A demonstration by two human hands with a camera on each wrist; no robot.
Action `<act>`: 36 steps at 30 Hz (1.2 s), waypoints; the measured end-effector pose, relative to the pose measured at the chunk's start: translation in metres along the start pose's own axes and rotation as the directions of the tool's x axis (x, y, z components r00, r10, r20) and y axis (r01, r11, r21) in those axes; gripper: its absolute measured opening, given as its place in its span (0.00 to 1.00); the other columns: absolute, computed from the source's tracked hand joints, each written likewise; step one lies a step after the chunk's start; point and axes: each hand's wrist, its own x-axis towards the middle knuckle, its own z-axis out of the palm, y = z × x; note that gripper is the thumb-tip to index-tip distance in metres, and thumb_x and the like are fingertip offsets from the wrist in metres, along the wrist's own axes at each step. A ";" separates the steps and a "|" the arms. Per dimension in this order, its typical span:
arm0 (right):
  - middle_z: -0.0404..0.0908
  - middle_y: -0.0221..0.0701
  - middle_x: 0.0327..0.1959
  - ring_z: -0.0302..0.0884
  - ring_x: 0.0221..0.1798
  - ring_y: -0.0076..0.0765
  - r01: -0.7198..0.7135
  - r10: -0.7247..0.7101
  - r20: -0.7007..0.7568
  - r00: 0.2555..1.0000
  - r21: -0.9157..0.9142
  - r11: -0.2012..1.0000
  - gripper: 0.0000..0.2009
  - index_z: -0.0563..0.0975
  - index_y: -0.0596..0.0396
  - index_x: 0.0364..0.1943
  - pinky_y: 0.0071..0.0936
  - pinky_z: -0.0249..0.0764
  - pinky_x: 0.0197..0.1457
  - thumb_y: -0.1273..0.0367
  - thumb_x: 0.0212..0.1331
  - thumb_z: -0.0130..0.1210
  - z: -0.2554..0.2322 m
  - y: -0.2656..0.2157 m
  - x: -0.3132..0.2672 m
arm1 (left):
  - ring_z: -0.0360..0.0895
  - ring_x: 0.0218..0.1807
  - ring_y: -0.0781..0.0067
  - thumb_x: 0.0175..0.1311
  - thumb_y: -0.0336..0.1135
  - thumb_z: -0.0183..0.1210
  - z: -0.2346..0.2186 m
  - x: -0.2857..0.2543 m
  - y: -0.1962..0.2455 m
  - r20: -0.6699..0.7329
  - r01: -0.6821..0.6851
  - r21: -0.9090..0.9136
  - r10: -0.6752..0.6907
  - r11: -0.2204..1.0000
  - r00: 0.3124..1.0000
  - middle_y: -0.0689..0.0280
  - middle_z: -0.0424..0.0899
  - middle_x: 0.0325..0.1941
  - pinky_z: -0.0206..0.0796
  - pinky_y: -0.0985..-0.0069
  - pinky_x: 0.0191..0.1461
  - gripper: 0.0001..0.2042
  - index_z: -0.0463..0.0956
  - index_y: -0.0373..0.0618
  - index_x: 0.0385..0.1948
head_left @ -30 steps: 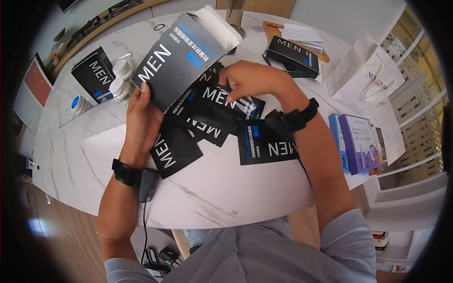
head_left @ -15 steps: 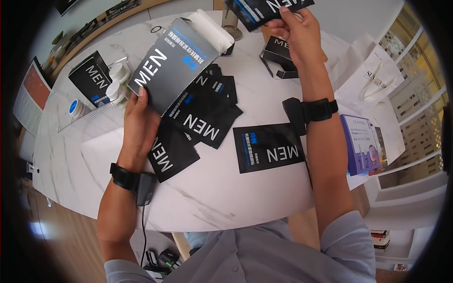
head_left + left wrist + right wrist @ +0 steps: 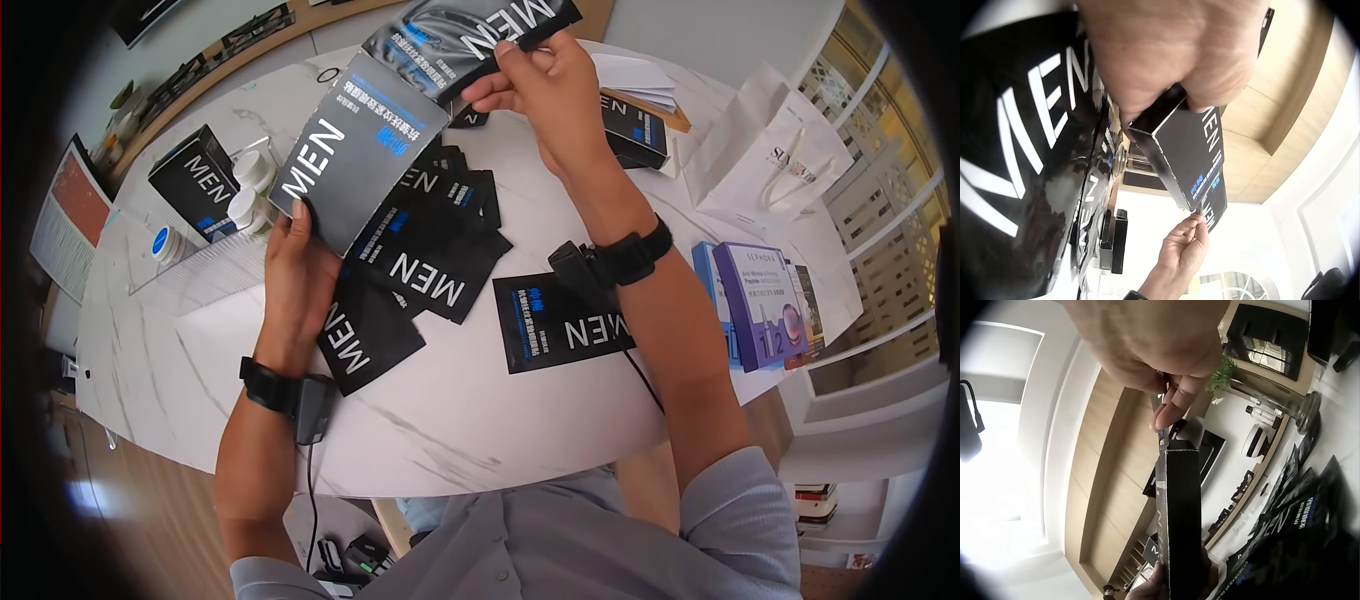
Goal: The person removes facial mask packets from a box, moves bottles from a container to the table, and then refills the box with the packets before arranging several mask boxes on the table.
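My left hand [image 3: 298,270] grips the lower end of a black and grey MEN box [image 3: 365,150], raised and tilted above the table. In my right hand [image 3: 558,105], a shiny black MEN sachet [image 3: 425,55] is pinched between thumb and fingers. The sachet's near end meets the far, open end of the box. The left wrist view shows the sachet [image 3: 1215,200] continuing past the box [image 3: 1188,150]. From the right wrist, the fingers [image 3: 1172,412] appear just above the box's end. Under the box lies an overlapping pile of black sachets [image 3: 455,250]; another sachet [image 3: 520,335] lies apart, near the right forearm.
Another MEN box [image 3: 195,180] stands at left beside white jars [image 3: 248,208] and a clear ribbed tray [image 3: 200,270]. At right are a black box [image 3: 640,135], a white paper bag [image 3: 760,150] and a purple carton [image 3: 765,305]. A cable [image 3: 645,380] hangs from the right wrist.
My right hand went from the pile up to the far right with a sachet, then came back left to the box's open end. My left hand keeps holding the box.
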 end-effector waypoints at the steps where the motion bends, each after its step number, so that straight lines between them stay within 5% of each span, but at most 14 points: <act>1: 0.85 0.41 0.38 0.89 0.35 0.38 -0.004 0.004 0.007 1.000 0.001 1.000 0.09 0.71 0.63 0.50 0.28 0.86 0.36 0.71 0.72 0.54 0.000 0.001 0.000 | 0.69 0.73 0.59 0.82 0.45 0.47 0.000 0.000 0.000 0.001 0.000 -0.004 0.000 1.000 1.000 0.57 0.69 0.72 0.62 0.55 0.75 0.26 0.58 0.36 0.70; 9: 0.84 0.38 0.36 0.87 0.33 0.34 -0.051 0.050 -0.032 0.998 -0.019 0.999 0.09 0.73 0.61 0.49 0.27 0.82 0.34 0.71 0.72 0.55 -0.010 0.008 0.001 | 0.71 0.71 0.60 0.82 0.46 0.47 -0.001 0.001 -0.001 0.004 0.000 0.000 0.000 1.000 1.000 0.58 0.71 0.71 0.65 0.56 0.73 0.25 0.59 0.37 0.70; 15: 0.83 0.32 0.33 0.84 0.31 0.27 -0.133 0.140 0.093 0.986 -0.075 0.988 0.09 0.75 0.58 0.46 0.23 0.78 0.33 0.69 0.69 0.61 -0.013 0.004 0.001 | 0.73 0.69 0.61 0.81 0.46 0.48 -0.004 0.001 -0.002 0.001 0.004 0.011 -0.004 1.000 1.000 0.58 0.72 0.70 0.66 0.58 0.72 0.25 0.60 0.37 0.69; 18: 0.83 0.35 0.33 0.84 0.29 0.28 -0.150 0.220 0.250 0.943 -0.271 0.951 0.15 0.73 0.62 0.50 0.19 0.74 0.27 0.69 0.67 0.63 -0.012 0.005 0.002 | 0.73 0.69 0.61 0.81 0.46 0.49 -0.001 0.001 -0.002 -0.006 0.000 0.006 0.001 1.000 1.000 0.58 0.72 0.69 0.66 0.58 0.72 0.25 0.61 0.37 0.68; 22: 0.83 0.31 0.30 0.79 0.31 0.19 -0.079 0.085 0.016 0.996 -0.237 0.968 0.15 0.78 0.61 0.50 0.19 0.72 0.29 0.67 0.65 0.65 -0.005 0.003 0.000 | 0.73 0.69 0.62 0.81 0.46 0.49 -0.003 0.000 -0.001 -0.012 0.010 0.001 -0.010 1.000 1.000 0.58 0.73 0.69 0.66 0.59 0.72 0.25 0.62 0.36 0.68; 25: 0.82 0.34 0.30 0.80 0.26 0.22 0.004 0.047 0.088 0.995 -0.506 0.862 0.18 0.68 0.60 0.61 0.17 0.75 0.29 0.72 0.72 0.55 -0.010 -0.018 0.004 | 0.73 0.69 0.62 0.81 0.45 0.50 -0.001 0.001 -0.002 0.000 0.004 -0.002 -0.004 1.000 1.000 0.58 0.74 0.68 0.66 0.58 0.72 0.24 0.63 0.36 0.67; 29: 0.84 0.28 0.31 0.76 0.31 0.16 0.110 -0.065 0.110 0.992 -0.482 0.869 0.14 0.81 0.58 0.53 0.17 0.71 0.31 0.67 0.68 0.63 -0.008 0.002 0.000 | 0.73 0.69 0.62 0.80 0.45 0.50 0.000 0.000 -0.002 -0.008 0.015 -0.011 -0.015 1.000 1.000 0.57 0.74 0.68 0.66 0.59 0.72 0.24 0.63 0.35 0.66; 32: 0.86 0.27 0.33 0.77 0.34 0.16 0.223 -0.122 0.218 0.968 -0.532 0.817 0.12 0.84 0.55 0.54 0.18 0.74 0.39 0.68 0.70 0.59 -0.002 0.008 -0.001 | 0.74 0.68 0.62 0.80 0.46 0.50 0.002 -0.002 0.000 -0.003 0.016 -0.003 -0.016 1.000 1.000 0.57 0.74 0.67 0.66 0.60 0.72 0.24 0.63 0.34 0.66; 36: 0.87 0.27 0.36 0.78 0.37 0.17 0.200 0.007 0.343 0.939 -0.564 0.801 0.11 0.86 0.56 0.50 0.19 0.75 0.45 0.68 0.71 0.58 0.004 0.002 -0.007 | 0.73 0.69 0.62 0.80 0.46 0.50 0.002 -0.001 0.000 0.013 0.022 -0.003 -0.022 1.000 1.000 0.57 0.74 0.68 0.66 0.59 0.73 0.25 0.63 0.34 0.66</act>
